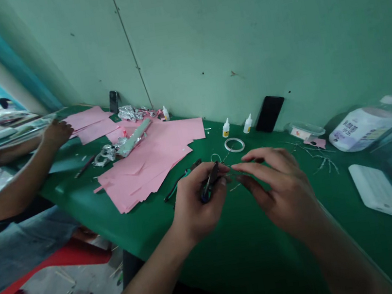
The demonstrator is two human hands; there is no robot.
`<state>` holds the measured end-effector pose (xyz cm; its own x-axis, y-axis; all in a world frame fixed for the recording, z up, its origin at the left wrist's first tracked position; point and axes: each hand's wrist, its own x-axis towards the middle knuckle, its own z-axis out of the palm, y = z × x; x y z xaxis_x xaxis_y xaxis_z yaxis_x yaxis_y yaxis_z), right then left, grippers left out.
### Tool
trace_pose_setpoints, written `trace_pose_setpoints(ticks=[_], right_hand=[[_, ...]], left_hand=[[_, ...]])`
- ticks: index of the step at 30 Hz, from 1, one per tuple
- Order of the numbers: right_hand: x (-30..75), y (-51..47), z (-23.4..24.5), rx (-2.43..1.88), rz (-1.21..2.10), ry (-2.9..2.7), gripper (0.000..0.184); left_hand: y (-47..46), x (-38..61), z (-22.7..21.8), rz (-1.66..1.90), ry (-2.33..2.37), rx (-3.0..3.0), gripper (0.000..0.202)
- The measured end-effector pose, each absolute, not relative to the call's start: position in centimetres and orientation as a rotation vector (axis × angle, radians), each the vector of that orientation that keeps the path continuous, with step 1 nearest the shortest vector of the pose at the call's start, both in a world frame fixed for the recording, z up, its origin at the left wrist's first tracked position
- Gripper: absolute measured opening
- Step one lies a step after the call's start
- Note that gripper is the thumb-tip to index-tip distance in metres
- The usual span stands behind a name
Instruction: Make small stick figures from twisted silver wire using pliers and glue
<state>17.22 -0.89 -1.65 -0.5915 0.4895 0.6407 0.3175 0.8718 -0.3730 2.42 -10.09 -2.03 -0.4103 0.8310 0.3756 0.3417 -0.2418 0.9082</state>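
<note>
My left hand [196, 201] is closed round a small dark plier-like tool [209, 186], held above the green table [234, 254]. My right hand [279, 188] is just to its right, thumb and forefinger pinched on a thin wire [230, 175] that meets the tool's tip. A ring of white tape [234, 144] and a thin wire loop [216, 158] lie on the table just beyond my hands.
Pink paper sheets [153, 158] and crumpled foil [126, 113] lie to the left. Two small glue bottles [226, 128], a black phone [269, 113], a white tub [360, 128], a white flat device [378, 191] and wire scraps [321, 158] are to the right. Another person's arm [18, 168] reaches over the far left.
</note>
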Motion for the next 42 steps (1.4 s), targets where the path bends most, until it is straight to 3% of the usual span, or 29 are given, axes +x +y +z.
trace_pose_setpoints(ticks=[4,14,21,27,34,42], right_hand=[[17.0,-1.4,-1.4,-0.543,0.492,-2.288,0.01],[17.7,-2.8,0.0,-0.644,0.677,-2.024,0.013],[18.3,-3.1,0.5,-0.696,1.211,-1.89,0.021],[18.5,-3.0,0.6,-0.715,1.521,-1.795,0.024],[18.7,-2.8,1.2,-0.769,1.45,-1.905,0.023],[19.0,-2.6,1.0,-0.669,1.034,-2.136,0.017]], left_hand=[[-10.0,2.2,-1.7,1.654,1.568,1.388,0.008],[-11.1,2.3,-2.8,1.365,1.748,1.604,0.029],[-10.7,1.3,-3.0,1.363,2.031,1.911,0.052],[-11.2,0.1,-2.2,1.248,2.308,2.294,0.051],[-11.8,-0.3,-1.0,1.219,2.339,2.553,0.039],[-12.2,-1.2,-0.7,0.98,2.241,2.552,0.047]])
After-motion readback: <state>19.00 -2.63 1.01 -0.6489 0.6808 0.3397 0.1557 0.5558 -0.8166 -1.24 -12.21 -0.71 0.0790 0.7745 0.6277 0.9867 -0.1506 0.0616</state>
